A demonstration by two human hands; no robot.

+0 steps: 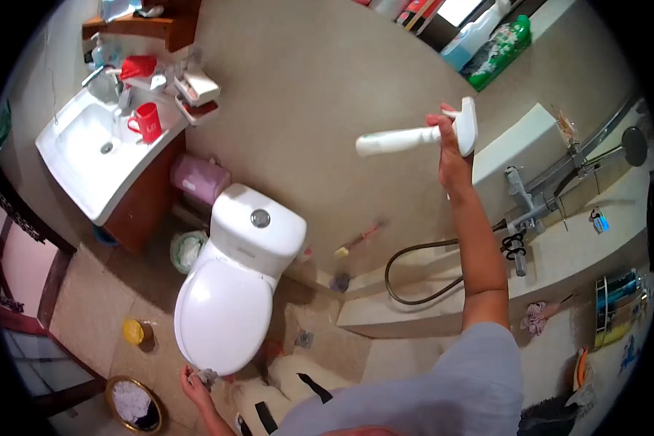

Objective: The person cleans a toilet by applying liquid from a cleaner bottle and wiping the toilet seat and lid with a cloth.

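My right hand (453,160) is raised at the right, its fingers wrapped around the neck of a white spray bottle (396,142). The bottle lies sideways in the air, body to the left and spray head to the right. Low in the view, my left hand (194,389) is closed on a crumpled grey cloth (207,376), just by the front edge of the toilet. The white toilet lid (224,312) is down, and a round flush button sits on top of the tank (258,229).
A washbasin (80,145) with a red mug (147,122) stands at left. Beside the toilet are a small bin (189,251) and a yellow container (133,332). A shower hose (389,280) loops at right. Bottles (498,54) line the upper right ledge.
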